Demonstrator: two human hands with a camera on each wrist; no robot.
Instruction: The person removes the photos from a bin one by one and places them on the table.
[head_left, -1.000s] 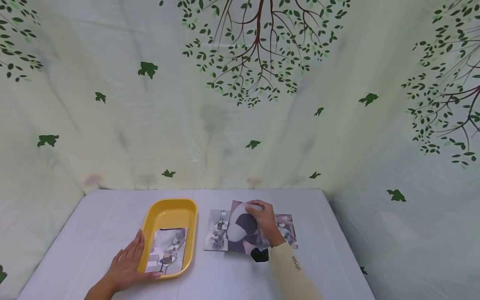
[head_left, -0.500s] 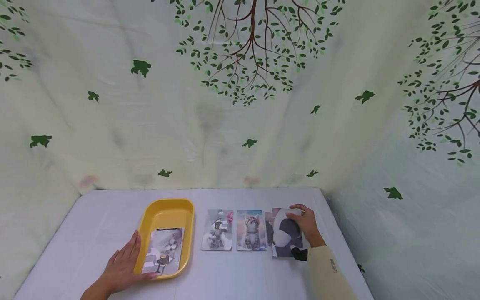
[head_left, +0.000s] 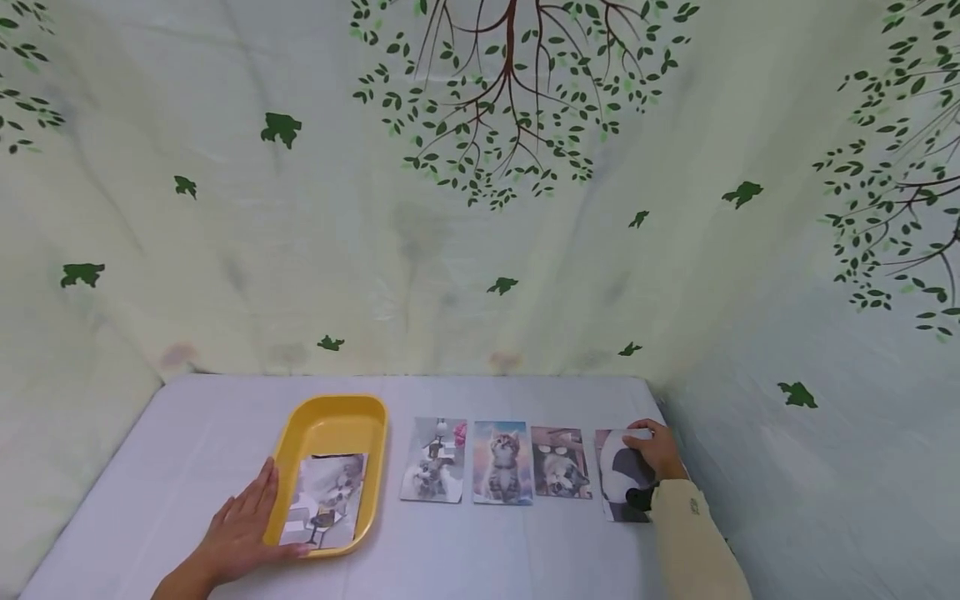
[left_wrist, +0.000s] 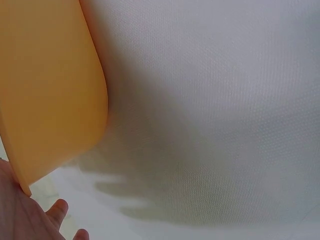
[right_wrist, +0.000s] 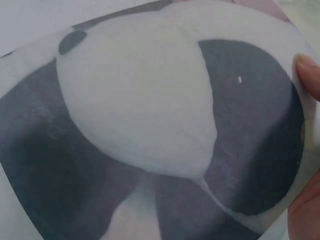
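Glossy panda photo (head_left: 622, 475) is sliding rightward in the right hand's (head_left: 654, 454) pinching grip, extending the row; left hand (head_left: 240, 525) is resting flat against the yellow tray (head_left: 330, 417).

No lettering can be read here: the small dark mark on the cream sleeve (head_left: 693, 533) near the wrist is too tiny and blurred to make out. The four photo cards on the worktop (head_left: 465, 550) and the one in the yellow tray (head_left: 330, 417) show only animal pictures, and the tree-print backdrop (head_left: 480, 208) carries no words or numbers.
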